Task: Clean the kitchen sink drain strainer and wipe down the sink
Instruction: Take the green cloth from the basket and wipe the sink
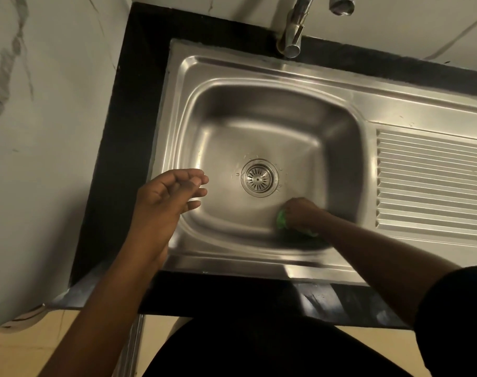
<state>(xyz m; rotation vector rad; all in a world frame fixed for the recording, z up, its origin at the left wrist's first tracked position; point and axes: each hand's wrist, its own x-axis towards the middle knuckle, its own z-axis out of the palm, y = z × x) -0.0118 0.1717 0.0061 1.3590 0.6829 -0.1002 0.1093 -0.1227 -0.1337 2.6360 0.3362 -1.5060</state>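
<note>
The steel sink fills the middle of the head view, with the round drain strainer seated in its drain hole. Down in the basin, just right of and nearer than the strainer, my right hand is closed on a green scrubber pressed against the basin floor near the front wall; it looks motion-blurred. My left hand hovers over the sink's front left rim, empty, with its fingers loosely curled and apart. Most of the scrubber is hidden under my right hand.
A ribbed draining board lies to the right of the basin. The chrome tap stands behind it at the back. Black countertop borders the sink, and a marble-patterned wall rises on the left.
</note>
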